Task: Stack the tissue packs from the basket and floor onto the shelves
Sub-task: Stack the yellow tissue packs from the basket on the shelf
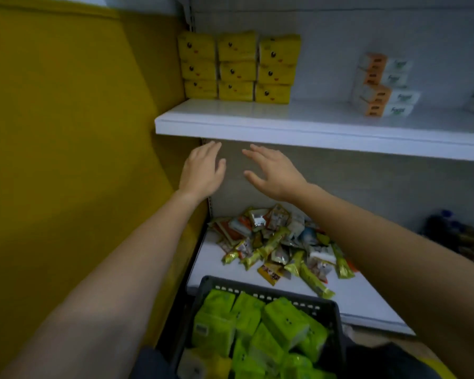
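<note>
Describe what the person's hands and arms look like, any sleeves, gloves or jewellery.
The left hand and the right hand are bare: no gloves, rings, watch or bracelet show. No sleeve shows on either side, right up to the picture's edge. There are no markings or bandages that can be made out.

Both the left hand (203,170) and right hand (274,173) are held empty, fingers (253,151) extended, below the upper shelf (312,127); green tissue packs (257,332) are piled in the basket (271,294).
</note>
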Tool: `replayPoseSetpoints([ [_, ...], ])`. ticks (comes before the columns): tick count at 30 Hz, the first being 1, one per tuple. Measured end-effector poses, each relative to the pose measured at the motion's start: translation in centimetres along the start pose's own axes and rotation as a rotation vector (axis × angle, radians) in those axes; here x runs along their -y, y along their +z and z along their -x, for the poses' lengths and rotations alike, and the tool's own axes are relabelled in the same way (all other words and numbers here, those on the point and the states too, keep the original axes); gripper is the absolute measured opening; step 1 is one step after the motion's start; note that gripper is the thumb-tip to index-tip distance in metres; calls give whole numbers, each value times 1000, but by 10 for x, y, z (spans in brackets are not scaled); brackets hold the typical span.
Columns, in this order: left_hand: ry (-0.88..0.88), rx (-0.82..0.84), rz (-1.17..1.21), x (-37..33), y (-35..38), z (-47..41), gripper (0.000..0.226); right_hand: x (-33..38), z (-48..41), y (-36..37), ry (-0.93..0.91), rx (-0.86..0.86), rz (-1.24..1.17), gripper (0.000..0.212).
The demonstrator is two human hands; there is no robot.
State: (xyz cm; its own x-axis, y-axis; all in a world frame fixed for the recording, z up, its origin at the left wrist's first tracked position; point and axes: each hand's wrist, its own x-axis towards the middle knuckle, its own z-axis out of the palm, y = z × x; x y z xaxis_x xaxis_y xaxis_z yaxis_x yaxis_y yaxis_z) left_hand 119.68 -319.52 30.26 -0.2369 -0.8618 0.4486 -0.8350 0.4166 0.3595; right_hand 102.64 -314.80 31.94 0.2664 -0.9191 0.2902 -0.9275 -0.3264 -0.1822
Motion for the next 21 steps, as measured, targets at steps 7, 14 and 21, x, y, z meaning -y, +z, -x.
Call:
replayPoseSetpoints([
  [7, -239, 234, 108, 41, 57, 127, 52, 39, 82, 105, 35, 183, -109, 55],
  [14, -430, 495, 190, 66, 123, 229, 55, 67, 164, 231, 203, 380, -314, 55],
  [21, -585, 736, 187, 86, 169, 297, 57, 76, 220, 313, 341, 589, -406, 54],
])
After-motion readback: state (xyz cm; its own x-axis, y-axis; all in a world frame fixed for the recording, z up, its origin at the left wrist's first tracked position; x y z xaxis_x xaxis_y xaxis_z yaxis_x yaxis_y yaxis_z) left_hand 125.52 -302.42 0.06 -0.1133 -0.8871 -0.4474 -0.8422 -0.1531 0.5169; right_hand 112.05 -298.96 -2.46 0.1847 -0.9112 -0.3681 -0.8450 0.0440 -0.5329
